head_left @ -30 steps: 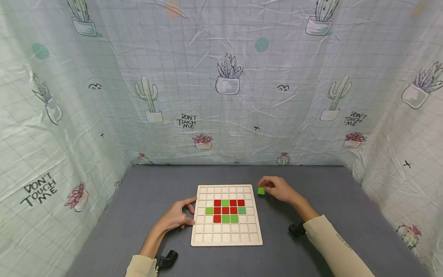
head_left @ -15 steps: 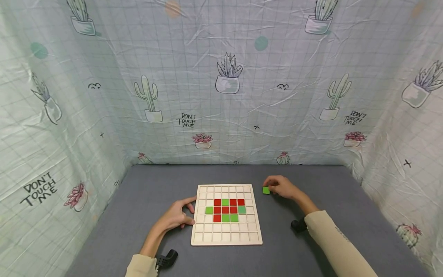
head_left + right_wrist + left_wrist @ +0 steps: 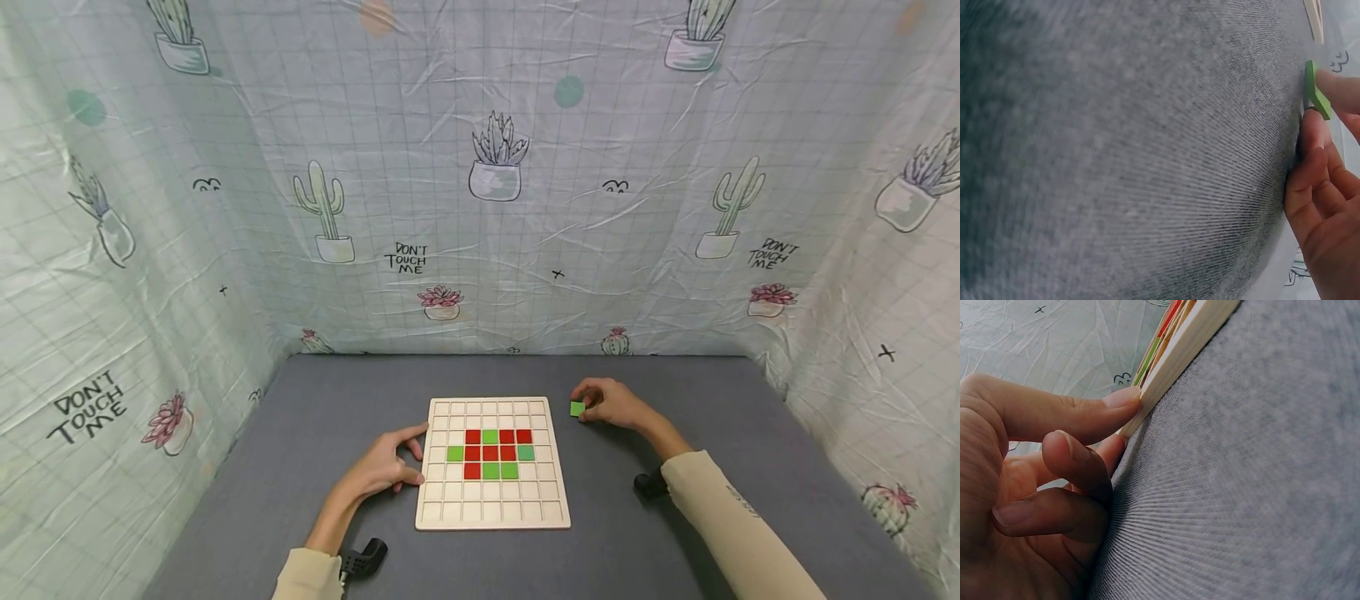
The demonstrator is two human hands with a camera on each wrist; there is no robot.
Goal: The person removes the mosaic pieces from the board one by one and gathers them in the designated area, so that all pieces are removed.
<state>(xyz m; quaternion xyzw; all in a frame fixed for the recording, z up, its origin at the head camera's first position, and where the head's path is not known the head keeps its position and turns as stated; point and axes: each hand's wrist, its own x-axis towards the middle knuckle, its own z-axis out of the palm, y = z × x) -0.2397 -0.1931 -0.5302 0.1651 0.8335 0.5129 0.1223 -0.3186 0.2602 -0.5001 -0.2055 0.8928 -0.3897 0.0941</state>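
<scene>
Head view: I see the left hand [image 3: 381,463], fingers [image 3: 407,434] spread, touching the grid board [image 3: 492,491] on the tabletop [image 3: 345,392]; right of it, the right hand [image 3: 611,403] holds a green tile [image 3: 577,408]. Left wrist: two fingers meet the board's edge. Right wrist: fingers pinch the tile.

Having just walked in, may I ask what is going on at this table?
A person is working with both hands at a wooden grid board on a gray tabletop. The left hand touches the board's left edge, while the right hand pinches a green square tile off the board, near its far right corner. At this moment, twelve tiles sit in the middle of the grid: seven red tiles and five in greens.
</scene>
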